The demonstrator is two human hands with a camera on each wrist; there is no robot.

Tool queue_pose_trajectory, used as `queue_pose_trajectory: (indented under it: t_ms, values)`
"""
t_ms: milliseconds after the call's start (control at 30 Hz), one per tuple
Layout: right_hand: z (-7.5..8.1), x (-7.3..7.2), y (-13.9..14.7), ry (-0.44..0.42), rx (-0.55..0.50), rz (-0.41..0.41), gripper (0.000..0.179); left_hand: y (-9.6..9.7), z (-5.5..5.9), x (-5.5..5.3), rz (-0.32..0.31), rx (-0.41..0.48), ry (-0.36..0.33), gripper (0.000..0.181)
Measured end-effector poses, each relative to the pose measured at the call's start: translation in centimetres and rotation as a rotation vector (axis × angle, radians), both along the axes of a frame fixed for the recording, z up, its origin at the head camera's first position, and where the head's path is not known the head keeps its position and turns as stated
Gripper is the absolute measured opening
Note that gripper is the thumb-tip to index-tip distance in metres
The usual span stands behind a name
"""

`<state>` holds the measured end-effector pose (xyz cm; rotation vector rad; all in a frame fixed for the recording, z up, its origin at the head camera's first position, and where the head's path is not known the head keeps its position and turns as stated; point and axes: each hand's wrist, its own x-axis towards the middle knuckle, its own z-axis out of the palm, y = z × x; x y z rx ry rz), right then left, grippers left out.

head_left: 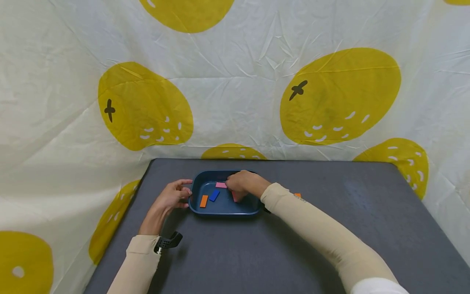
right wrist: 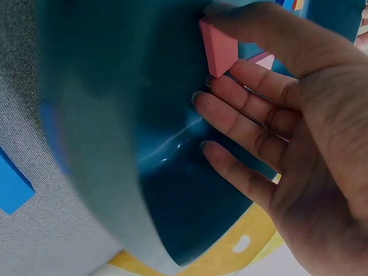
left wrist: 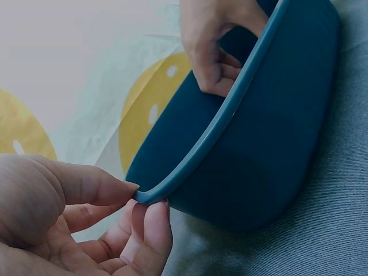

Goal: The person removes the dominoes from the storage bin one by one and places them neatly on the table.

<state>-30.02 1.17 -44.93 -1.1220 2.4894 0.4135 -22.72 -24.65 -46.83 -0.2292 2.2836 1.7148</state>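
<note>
A dark blue rectangular tray [head_left: 224, 214] stands on the table, and my left hand [head_left: 172, 197] is at its left end. In the left wrist view the thumb and fingers of that hand [left wrist: 86, 224] pinch the tray's rim [left wrist: 190, 158]. My right hand [head_left: 245, 183] reaches down inside the tray's right half. Between its thumb and forefinger it pinches a reddish-pink block [right wrist: 219, 49]; the other fingers are spread loosely. To the left of it in the tray lie a light pink block [head_left: 221, 185], a blue block [head_left: 214, 195] and an orange block [head_left: 203, 201].
On the grey table [head_left: 227, 253], an orange block [head_left: 298, 195] shows partly behind the right sleeve. The right wrist view has a blue block [right wrist: 12, 185] on the table outside the tray. A white curtain [head_left: 235, 110] with yellow fruit prints hangs behind the table.
</note>
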Motion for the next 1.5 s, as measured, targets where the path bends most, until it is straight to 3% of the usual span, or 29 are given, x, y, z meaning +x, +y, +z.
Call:
queue_pose_trajectory:
  t_ms: [533, 933, 1500]
  values:
    - [0.9, 0.3, 2.4, -0.111, -0.176, 0.017, 0.028, 0.1, -0.1, 0.0, 0.019, -0.018, 0.006, 0.050]
    - [2.4, 1.1, 4.5, -0.110, -0.213, -0.012, 0.026, 0.2, 0.0, 0.1, 0.008, -0.026, 0.012, 0.049]
    - [4.0, 2.5, 7.3, -0.114, -0.353, -0.032, 0.033, 0.1, -0.1, 0.2, 0.007, -0.024, 0.016, 0.048]
